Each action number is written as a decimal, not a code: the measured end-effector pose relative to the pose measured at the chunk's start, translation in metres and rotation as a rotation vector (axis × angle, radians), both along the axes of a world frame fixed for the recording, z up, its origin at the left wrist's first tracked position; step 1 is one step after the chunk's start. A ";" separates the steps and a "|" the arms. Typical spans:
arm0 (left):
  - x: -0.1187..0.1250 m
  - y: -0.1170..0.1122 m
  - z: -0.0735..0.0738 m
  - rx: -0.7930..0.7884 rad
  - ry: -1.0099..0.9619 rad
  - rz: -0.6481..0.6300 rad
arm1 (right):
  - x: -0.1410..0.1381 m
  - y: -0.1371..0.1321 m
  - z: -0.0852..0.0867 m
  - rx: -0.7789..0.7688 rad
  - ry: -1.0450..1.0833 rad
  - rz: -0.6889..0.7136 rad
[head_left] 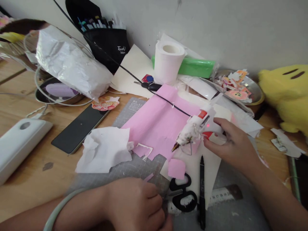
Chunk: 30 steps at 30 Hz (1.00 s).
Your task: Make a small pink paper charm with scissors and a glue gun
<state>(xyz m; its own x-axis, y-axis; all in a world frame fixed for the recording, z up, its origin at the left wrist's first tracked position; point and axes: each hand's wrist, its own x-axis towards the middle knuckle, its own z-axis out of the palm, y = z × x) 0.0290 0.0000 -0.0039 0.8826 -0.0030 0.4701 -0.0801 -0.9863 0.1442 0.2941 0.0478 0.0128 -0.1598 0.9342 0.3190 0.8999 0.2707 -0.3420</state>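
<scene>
- The wooden counter [36, 173] carries everything, with a grey cutting mat [134, 166] laid in front of you.
- A crumpled white bag [69, 64] lies at the far left and a yellow plush toy [288, 93] sits at the far right, both well apart from your hands.
- A pink paper sheet [156, 125] lies across the mat. Its torn lower edge is just under the gun's nozzle.
- Your right hand [231, 144] is closed around the grip of the glue gun [194, 128], fingers wrapped on the handle end.
- Your left hand [134, 205] rests at the near edge of the mat, curled into a fist. I cannot tell whether anything is inside it.
- The glue gun lies to the left of your right hand. Its long axis runs from the handle at the upper right down to the nozzle at the lower left, tilted toward the paper. The right hand is on it; the left hand is well apart, nearer you.
- A crumpled tissue [103, 149] lies left of the pink sheet, and a dark phone [79, 128] beyond that.
- The black scissors [183, 192] lie just right of your left hand, with a black pen [201, 189] beside them, its long axis pointing away from you.
- A small pink scrap [176, 168] sits between the nozzle and the scissors.
</scene>
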 end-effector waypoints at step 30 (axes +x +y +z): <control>-0.017 0.036 0.023 -0.422 0.718 0.394 | -0.006 0.006 -0.010 0.029 -0.184 -0.067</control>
<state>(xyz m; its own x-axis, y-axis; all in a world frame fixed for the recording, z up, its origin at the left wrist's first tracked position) 0.0116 0.0363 0.0195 0.8639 0.4067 -0.2971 0.4980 -0.7779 0.3832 0.2876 0.0538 0.0028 -0.1554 0.9355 0.3174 0.9629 0.2152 -0.1628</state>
